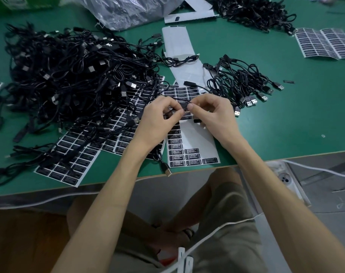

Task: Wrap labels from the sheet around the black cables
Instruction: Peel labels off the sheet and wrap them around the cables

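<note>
Overall, the task is judged to be at an early-to-middle stage. The green counter [266,119] is occupied mostly by a large heap of black cables [69,75] on the left side. This heap is taken to be the unlabelled stock, although it cannot be told whether any of its cables carry labels. A smaller bundle of cables [244,83] is laid on the right side, with its USB plugs fanned out toward the near edge. It is judged to be the finished lot, though no labels on it can be made out clearly. Several full label sheets [69,168] are spread under the near edge of the large heap. The sheet in use [191,156] is placed directly in front of the person. Its upper area is stripped to bare backing, and only a few rows of black labels are left at the near end. A spent backing strip [177,42] is laid further back.

Above the sheet in use, one cable [179,99] is held between both hands. The left hand [157,117] is closed in a pinch on the cable, and the right hand [213,113] is pinched on the same cable just beside it. A black label [184,106] is seen between the thumbs and is judged to be partway through being folded around the cable. How far it is closed cannot be told.
</note>
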A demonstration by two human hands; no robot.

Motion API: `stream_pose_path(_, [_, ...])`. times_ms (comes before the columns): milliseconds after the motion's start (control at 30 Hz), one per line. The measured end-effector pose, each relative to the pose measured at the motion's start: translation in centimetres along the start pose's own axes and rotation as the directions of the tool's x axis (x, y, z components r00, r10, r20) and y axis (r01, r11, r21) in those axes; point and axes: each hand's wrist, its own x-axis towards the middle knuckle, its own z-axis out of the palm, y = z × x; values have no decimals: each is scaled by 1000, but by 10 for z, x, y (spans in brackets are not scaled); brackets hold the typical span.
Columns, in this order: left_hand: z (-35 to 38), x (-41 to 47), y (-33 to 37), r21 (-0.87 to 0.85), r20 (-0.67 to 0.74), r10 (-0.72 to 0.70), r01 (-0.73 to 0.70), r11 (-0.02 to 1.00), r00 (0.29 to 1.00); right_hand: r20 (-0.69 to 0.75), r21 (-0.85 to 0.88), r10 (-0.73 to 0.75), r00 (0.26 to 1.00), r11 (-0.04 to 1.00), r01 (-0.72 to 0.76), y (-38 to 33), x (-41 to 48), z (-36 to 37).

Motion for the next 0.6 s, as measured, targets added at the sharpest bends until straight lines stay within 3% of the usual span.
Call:
stream_pose_path(433, [-1, -2, 7, 9, 62, -8, 8, 1000, 998, 12, -8, 11, 1000, 1000, -11, 0, 1, 0])
stream_pose_path(600, [-1, -1, 4, 14, 20, -18, 18, 1000, 1000, -26, -18, 28, 999, 999, -28, 2, 1, 1])
